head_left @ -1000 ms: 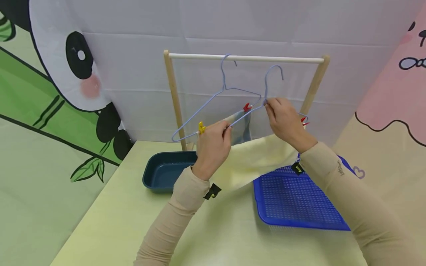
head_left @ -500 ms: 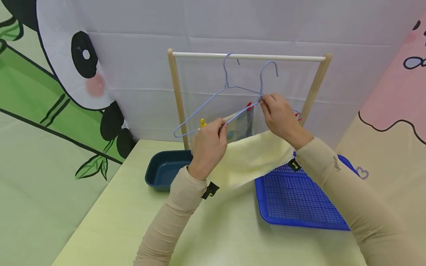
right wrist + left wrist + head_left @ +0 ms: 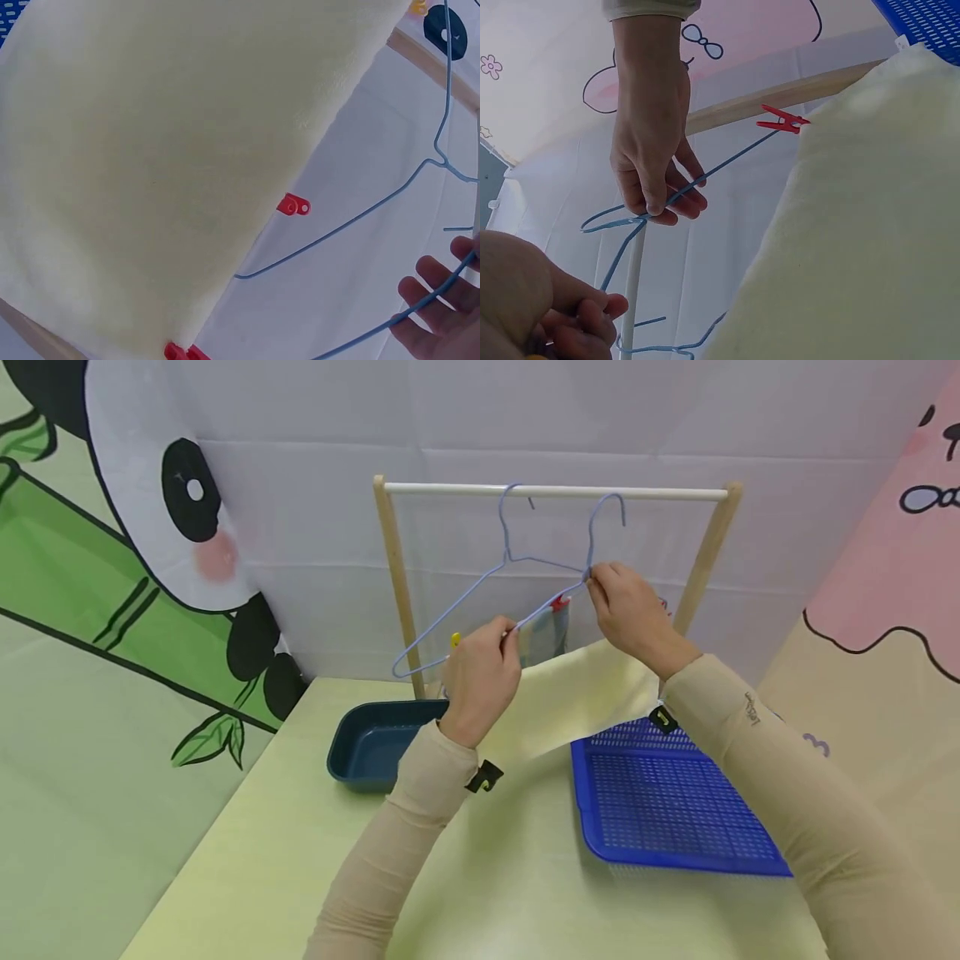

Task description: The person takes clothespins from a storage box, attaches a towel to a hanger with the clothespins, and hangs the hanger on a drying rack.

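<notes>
My left hand (image 3: 483,672) grips the sloping left arm of a blue wire hanger (image 3: 551,603). Just below its hook, my right hand (image 3: 633,618) pinches the same hanger, with the wire crossing the fingers in the right wrist view. The hook overlaps the white rail (image 3: 435,488) in the head view. From this hanger hangs a pale yellow cloth (image 3: 577,693), pinned at its right corner by a red clothespin (image 3: 784,120). The cloth's left corner is hidden behind my left hand. Behind, a second blue hanger (image 3: 467,596) hangs on the rail with a greyish patterned cloth (image 3: 551,635).
Wooden posts (image 3: 393,568) carry the rail at the back of the table (image 3: 300,860). A dark teal basin (image 3: 363,747) stands at left, a blue mesh basket (image 3: 675,802) at right. A yellow clothespin (image 3: 455,640) shows behind my left hand.
Both hands have lifted the front hanger a little. Its hook has moved up and slightly left, from below the rail to overlapping it; the yellow cloth has risen too.
</notes>
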Motion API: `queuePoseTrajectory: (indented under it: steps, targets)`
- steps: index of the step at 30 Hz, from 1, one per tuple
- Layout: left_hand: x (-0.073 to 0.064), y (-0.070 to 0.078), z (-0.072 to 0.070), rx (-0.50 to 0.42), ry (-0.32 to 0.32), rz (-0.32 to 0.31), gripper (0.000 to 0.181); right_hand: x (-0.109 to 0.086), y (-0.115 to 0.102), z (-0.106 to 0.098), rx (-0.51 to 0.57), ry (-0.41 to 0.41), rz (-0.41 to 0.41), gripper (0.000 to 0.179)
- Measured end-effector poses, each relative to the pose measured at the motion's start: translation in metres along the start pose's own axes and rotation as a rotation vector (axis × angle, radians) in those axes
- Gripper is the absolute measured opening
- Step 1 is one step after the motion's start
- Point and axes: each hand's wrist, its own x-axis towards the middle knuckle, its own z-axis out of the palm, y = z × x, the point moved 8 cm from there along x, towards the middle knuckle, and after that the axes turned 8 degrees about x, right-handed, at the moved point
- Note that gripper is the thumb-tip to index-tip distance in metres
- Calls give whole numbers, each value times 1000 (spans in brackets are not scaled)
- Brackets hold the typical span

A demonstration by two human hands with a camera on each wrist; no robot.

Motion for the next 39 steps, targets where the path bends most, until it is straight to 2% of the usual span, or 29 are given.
queuePoseTrajectory:
  steps: [8, 15, 21, 29, 34, 39]
  targets:
    - [12, 3, 14, -10, -23, -30, 17, 9, 18, -2, -15, -12, 99, 27]
    - [20, 6, 21, -8, -16, -67, 17, 16, 24, -6, -26, -13, 115, 29]
    - [27, 9, 29, -28, -44, -92, 19, 22, 31, -10, -41, -5, 138, 29]
    - [36, 14, 34, -70, -37, -94, 20, 30, 36, -18, -48, 24, 151, 28]
    - [39, 15, 36, -84, -26, -105, 19, 32, 38, -20, -35, 28, 155, 29]
    - [40, 14, 38, -81, -40, -111, 20, 34, 38, -21, -40, 29, 174, 29]
